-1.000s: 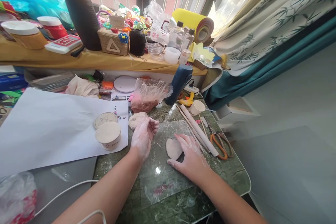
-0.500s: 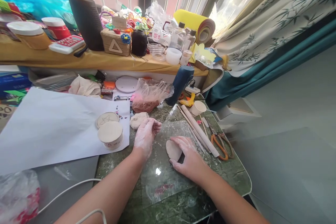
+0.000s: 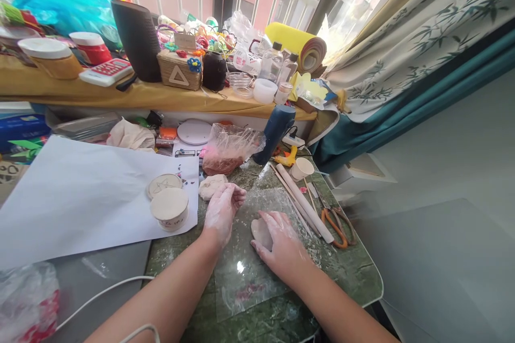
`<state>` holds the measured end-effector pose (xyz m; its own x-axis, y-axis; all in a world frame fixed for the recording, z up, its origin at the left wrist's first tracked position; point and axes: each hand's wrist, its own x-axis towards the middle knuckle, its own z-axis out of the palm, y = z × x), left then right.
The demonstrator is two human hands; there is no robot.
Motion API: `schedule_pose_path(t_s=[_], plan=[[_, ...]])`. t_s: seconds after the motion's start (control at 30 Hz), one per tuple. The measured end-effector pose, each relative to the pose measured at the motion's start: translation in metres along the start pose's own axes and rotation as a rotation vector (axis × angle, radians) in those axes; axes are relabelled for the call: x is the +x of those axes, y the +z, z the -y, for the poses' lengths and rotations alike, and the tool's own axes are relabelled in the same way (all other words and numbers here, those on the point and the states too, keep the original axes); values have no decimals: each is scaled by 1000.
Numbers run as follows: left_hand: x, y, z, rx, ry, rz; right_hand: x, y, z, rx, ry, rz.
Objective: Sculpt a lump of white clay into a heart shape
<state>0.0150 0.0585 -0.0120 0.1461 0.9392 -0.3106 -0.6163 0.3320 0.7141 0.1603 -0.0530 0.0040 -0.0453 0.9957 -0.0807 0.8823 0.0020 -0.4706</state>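
Right hand [image 3: 279, 241] lies flat over the clay piece [image 3: 259, 231] on the clear sheet [image 3: 249, 273] — left hand [image 3: 220, 210] loosely curled beside it

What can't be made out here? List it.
Head view, flat clay piece: mostly covered by the right hand.
Left hand: curled fingers hide whether its grip holds anything.
Cup: side print too small to read.
Plastic bag: cut off by the bottom-left edge.
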Motion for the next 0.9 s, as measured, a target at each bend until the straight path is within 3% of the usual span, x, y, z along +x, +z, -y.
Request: schedule_pose_path(t_s=[0.23, 0.5, 0.73, 0.8, 0.9], plan=[[-2, 0, -1, -4, -8, -16, 7, -6, 5, 93, 38, 38], [-2, 1, -2, -10, -11, -18, 14, -16, -9, 174, -212, 193], [-2, 0, -3, -10, -7, -11, 20, -39, 0, 27, -390, 290], [-2, 0, -2, -7, -4, -14, 17, -38, 2, -46, -339, 251], [0, -1, 0, -3, -2, -18, 6, -24, 5, -145, -90, 121]])
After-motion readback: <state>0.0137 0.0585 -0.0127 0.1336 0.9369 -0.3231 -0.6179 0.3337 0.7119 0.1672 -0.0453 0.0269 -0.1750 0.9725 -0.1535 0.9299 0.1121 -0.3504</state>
